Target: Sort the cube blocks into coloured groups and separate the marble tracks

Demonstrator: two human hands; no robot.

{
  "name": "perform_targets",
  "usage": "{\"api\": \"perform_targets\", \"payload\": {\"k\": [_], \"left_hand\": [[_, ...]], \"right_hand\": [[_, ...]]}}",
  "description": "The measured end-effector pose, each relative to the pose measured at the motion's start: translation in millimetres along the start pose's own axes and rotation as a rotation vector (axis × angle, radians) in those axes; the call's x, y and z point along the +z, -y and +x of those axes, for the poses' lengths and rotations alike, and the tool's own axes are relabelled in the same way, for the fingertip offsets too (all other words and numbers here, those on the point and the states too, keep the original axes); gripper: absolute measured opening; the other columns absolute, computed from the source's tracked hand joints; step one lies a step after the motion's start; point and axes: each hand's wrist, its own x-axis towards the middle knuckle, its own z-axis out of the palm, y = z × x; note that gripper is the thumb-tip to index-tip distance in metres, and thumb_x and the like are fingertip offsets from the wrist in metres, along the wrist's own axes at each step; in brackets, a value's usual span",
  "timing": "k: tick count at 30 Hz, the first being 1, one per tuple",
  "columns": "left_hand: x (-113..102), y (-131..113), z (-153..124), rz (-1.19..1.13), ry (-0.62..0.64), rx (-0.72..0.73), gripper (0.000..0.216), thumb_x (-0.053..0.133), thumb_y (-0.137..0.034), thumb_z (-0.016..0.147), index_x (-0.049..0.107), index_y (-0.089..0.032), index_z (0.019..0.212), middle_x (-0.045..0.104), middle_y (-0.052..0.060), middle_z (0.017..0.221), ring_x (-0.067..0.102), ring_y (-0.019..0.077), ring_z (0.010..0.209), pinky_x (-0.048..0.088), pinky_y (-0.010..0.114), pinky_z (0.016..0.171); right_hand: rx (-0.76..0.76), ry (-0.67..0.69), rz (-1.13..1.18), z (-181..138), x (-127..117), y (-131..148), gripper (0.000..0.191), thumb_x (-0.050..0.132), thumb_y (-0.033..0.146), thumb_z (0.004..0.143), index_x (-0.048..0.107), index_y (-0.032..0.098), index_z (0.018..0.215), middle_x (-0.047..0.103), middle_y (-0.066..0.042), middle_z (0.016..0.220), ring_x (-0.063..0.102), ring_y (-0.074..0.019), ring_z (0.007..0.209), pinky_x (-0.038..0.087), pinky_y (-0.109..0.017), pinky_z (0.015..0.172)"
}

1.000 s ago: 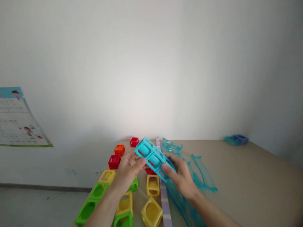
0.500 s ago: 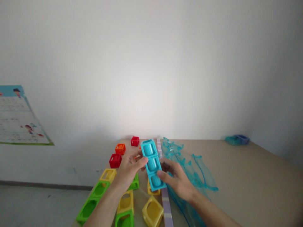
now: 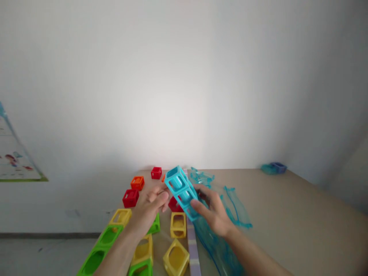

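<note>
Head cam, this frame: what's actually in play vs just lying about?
In play: teal block, gripped by right hand; left hand open beside it.
Lying about: red cubes, orange cube, yellow cubes, green blocks, blue bag, purple strip, poster, table.

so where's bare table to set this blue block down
The wide bare table right of the plastic bag, out to the blue tubs in the far corner. Left of the purple strip it's crowded with coloured cubes.
</note>
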Motion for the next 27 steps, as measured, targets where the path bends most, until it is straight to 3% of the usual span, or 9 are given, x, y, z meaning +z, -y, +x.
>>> {"api": "perform_targets", "payload": {"k": [4,9,12,15,19,23,27], "left_hand": [[1,-6,-1,-0.084,-0.125,-0.041,0.037,0.07,-0.041,0.076,0.072,-0.017,0.104,0.053,0.001,0.076,0.045,0.0073,0.055,0.031,0.023,0.051],[1,-5,0,-0.13,-0.167,-0.055,0.029,0.069,-0.037,0.077,0.073,-0.017,0.098,0.054,0.002,0.074,0.046,0.0092,0.057,0.033,0.024,0.049],[1,-3,0,-0.135,-0.189,-0.083,0.029,0.071,-0.036,0.074,0.074,-0.016,0.094,0.055,0.002,0.072,0.047,0.0098,0.057,0.034,0.023,0.048],[1,-1,1,-0.137,-0.195,-0.096,0.029,0.072,-0.037,0.072,0.075,-0.015,0.091,0.056,0.002,0.071,0.047,0.0102,0.057,0.034,0.023,0.048],[1,0,2,-0.126,-0.184,-0.091,0.027,0.072,-0.036,0.072,0.075,-0.016,0.089,0.057,0.003,0.071,0.048,0.0112,0.059,0.035,0.023,0.048],[0,2,2,-0.117,-0.18,-0.085,0.027,0.072,-0.036,0.072,0.075,-0.015,0.088,0.058,0.003,0.07,0.048,0.0118,0.06,0.035,0.023,0.048],[0,2,1,-0.122,-0.174,-0.091,0.026,0.071,-0.037,0.074,0.074,-0.016,0.089,0.058,0.002,0.069,0.048,0.011,0.057,0.035,0.023,0.047]], "right_hand": [[-0.005,-0.287,-0.093,-4,-49,-23,0.045,0.057,0.048,0.086,0.062,0.017,0.117,0.069,-0.008,0.107,0.062,-0.0271,0.097,0.048,-0.035,0.084],[0.129,-0.604,-0.444,-36,-148,-75,0.054,0.049,0.055,0.086,0.062,0.013,0.116,0.069,-0.012,0.107,0.062,-0.0311,0.1,0.048,-0.041,0.087],[0.129,-0.622,-0.706,-64,-206,-100,0.055,0.048,0.056,0.085,0.063,0.013,0.115,0.069,-0.015,0.109,0.062,-0.0323,0.1,0.047,-0.043,0.088],[0.045,-0.479,-0.944,-83,-244,-115,0.049,0.048,0.046,0.085,0.062,0.012,0.117,0.067,-0.017,0.11,0.062,-0.0306,0.101,0.046,-0.043,0.091],[0.109,-0.304,-1.166,-88,-256,-126,0.044,0.049,0.023,0.08,0.063,0.016,0.121,0.065,-0.015,0.114,0.057,-0.0292,0.107,0.043,-0.045,0.095],[0.23,-0.448,-1.395,-83,-241,-128,0.047,0.047,0.008,0.076,0.069,0.024,0.115,0.057,-0.013,0.128,0.045,-0.0343,0.119,0.038,-0.055,0.095],[0.226,-0.546,-1.506,-83,-230,-126,0.044,0.047,0.006,0.077,0.071,0.025,0.11,0.055,-0.015,0.128,0.043,-0.0367,0.116,0.039,-0.057,0.09]]}}
